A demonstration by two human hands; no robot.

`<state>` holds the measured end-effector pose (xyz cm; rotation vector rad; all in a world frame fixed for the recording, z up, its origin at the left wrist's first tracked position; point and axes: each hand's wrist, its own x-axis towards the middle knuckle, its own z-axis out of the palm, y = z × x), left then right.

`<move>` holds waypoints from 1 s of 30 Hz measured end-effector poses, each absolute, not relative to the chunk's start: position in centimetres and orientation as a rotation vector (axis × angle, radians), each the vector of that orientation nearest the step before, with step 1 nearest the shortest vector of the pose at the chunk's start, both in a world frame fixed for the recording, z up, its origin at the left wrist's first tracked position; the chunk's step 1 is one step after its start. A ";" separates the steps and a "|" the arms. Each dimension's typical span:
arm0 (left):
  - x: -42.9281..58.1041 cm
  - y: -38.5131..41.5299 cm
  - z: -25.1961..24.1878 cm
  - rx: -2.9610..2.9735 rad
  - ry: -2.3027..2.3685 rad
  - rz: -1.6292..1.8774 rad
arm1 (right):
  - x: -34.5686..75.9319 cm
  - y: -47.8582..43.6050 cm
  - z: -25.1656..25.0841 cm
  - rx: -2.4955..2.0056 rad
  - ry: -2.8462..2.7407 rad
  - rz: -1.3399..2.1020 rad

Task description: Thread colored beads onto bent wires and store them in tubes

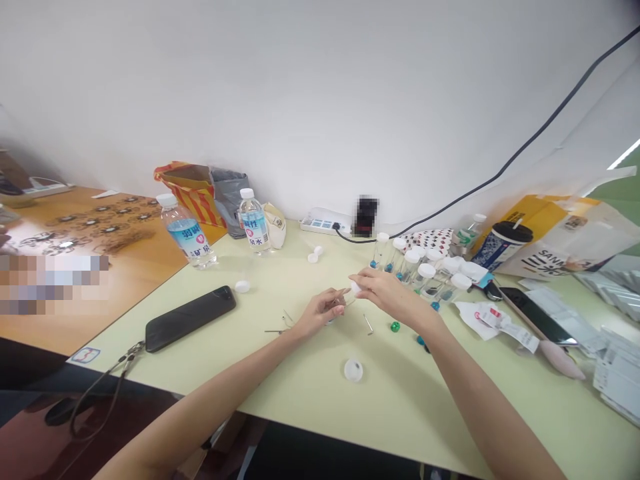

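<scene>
My left hand (pixel 323 312) is closed around a clear, tube-like vial, mostly hidden by its fingers. Close by on the right, the fingers of my right hand (pixel 384 292) pinch a white cap (pixel 355 288) at the vial's end; whether the cap sits on it, I cannot tell. Below the hands lie a thin metal tool (pixel 369 325), a green faceted bead (pixel 395 327) and a round white lid or dish (pixel 353 370) with a dark spot in it. Thin metal pieces (pixel 277 331) rest left of my left hand. Several white-capped vials (pixel 411 265) with blue contents stand beyond my right hand.
Two water bottles (pixel 187 233) and a black phone (pixel 191 319) are at the left. A power strip (pixel 320 221) lies against the wall, its black cable running right. On the right are a dark-lidded cup (pixel 503 245), a paper bag (pixel 555 233) and another phone (pixel 537 315).
</scene>
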<state>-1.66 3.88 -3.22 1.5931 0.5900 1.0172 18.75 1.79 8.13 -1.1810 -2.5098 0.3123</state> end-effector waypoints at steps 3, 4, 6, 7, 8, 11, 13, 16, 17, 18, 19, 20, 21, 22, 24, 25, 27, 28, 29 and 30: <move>-1.8 3.9 -3.2 1.580 0.580 1.014 | 18.7 2.3 7.3 -1.186 -2.528 0.248; -1.9 3.8 -3.1 1.575 0.575 1.012 | 18.6 2.5 7.1 -1.180 -2.529 0.245; -2.0 3.8 -3.0 1.567 0.561 1.013 | 18.6 2.9 6.7 -1.174 -2.529 0.249; -2.1 3.8 -3.0 1.564 0.554 1.016 | 18.5 3.1 6.6 -1.173 -2.529 0.252; -2.1 3.8 -2.9 1.563 0.547 1.020 | 18.3 3.1 6.6 -1.173 -2.528 0.254; -2.1 3.8 -2.9 1.573 0.538 1.028 | 17.8 2.7 6.6 -1.178 -2.511 0.246; -2.0 3.8 -3.0 1.588 0.549 1.031 | 17.3 2.1 6.7 -1.189 -2.491 0.229; -1.6 3.8 -3.1 1.620 0.600 1.037 | 17.1 1.5 7.1 -1.209 -2.474 0.194; -1.5 3.8 -3.0 1.634 0.628 1.043 | 17.2 1.5 7.2 -1.215 -2.475 0.181; -1.4 3.8 -3.0 1.649 0.659 1.052 | 17.5 1.5 7.4 -1.222 -2.478 0.164; -1.3 3.9 -2.9 1.664 0.693 1.065 | 17.8 1.7 7.6 -1.236 -2.476 0.142; -1.4 3.9 -2.9 1.678 0.731 1.081 | 18.3 1.9 7.7 -1.256 -2.468 0.114; -1.4 4.0 -2.8 1.687 0.771 1.101 | 18.9 2.2 7.9 -1.288 -2.449 0.077; -1.5 4.1 -2.7 1.692 0.815 1.124 | 19.5 2.5 8.0 -1.326 -2.422 0.034; -1.8 4.4 -2.7 1.687 0.907 1.169 | 20.7 3.3 8.2 -1.409 -2.357 -0.066; -2.0 4.6 -2.7 1.681 0.952 1.191 | 21.2 3.7 8.1 -1.450 -2.323 -0.120; -2.2 5.0 -2.8 1.676 1.025 1.223 | 22.1 4.5 7.8 -1.518 -2.262 -0.226; -2.3 5.1 -2.8 1.679 1.050 1.231 | 22.4 5.0 7.5 -1.545 -2.240 -0.276; -2.4 5.2 -2.9 1.688 1.069 1.233 | 22.7 5.4 7.2 -1.569 -2.221 -0.321; -2.4 5.2 -2.9 1.701 1.083 1.231 | 22.9 5.7 6.9 -1.588 -2.206 -0.361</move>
